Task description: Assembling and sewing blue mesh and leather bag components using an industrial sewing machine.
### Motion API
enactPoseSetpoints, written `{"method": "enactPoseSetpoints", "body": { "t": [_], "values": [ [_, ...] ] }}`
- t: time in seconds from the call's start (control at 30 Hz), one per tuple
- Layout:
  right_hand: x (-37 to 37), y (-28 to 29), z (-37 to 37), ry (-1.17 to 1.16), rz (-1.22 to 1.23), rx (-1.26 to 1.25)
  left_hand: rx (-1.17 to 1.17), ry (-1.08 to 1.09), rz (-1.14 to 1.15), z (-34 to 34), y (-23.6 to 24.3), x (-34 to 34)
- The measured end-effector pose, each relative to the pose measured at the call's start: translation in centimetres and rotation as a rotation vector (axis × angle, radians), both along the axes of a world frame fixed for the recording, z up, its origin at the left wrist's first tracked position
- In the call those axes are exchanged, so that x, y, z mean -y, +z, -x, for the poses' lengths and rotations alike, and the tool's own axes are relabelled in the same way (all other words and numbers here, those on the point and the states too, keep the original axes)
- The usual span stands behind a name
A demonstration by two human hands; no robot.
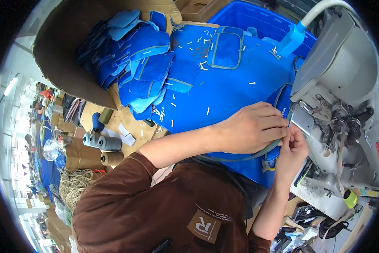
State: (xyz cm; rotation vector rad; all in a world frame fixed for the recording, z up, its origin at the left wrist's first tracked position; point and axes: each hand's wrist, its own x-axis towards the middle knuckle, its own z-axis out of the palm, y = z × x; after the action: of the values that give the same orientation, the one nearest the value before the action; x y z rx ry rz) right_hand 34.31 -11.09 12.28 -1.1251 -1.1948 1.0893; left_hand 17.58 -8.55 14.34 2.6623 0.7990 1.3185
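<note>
My left hand (257,128) is closed, its fingers pinched on the edge of a blue fabric piece (284,98) with grey-green edging. Just below, my right hand (295,145) pinches at the same edge, its fingertips meeting those of the left; exactly what lies between them is hidden. A narrow grey-green binding strip (244,159) curves out from under my left hand toward my body. Both hands are close beside the grey sewing machine (341,55). Farther off on the blue table surface (231,90) lies a flat blue pouch-like panel (225,47) with grey binding.
A heap of blue fabric pieces (149,67) spills from a cardboard box (54,55) at the left. Thread cones (110,143) stand near my left elbow. A blue bin (257,17) is at the back, a light-blue nozzle (291,40) beside it. Thread scraps dot the table.
</note>
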Motion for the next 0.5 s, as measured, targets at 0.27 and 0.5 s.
{"method": "enactPoseSetpoints", "body": {
  "t": [0.27, 0.5],
  "values": [
    [0.39, 0.96, 0.33, -0.017, 0.094, 0.062, -0.069, 0.011, 0.028, 0.2, 0.67, -0.4],
    [0.28, 0.5, 0.44, -0.041, 0.087, 0.025, -0.068, 0.011, 0.01, 0.0, 0.71, -0.5]
  ]
}}
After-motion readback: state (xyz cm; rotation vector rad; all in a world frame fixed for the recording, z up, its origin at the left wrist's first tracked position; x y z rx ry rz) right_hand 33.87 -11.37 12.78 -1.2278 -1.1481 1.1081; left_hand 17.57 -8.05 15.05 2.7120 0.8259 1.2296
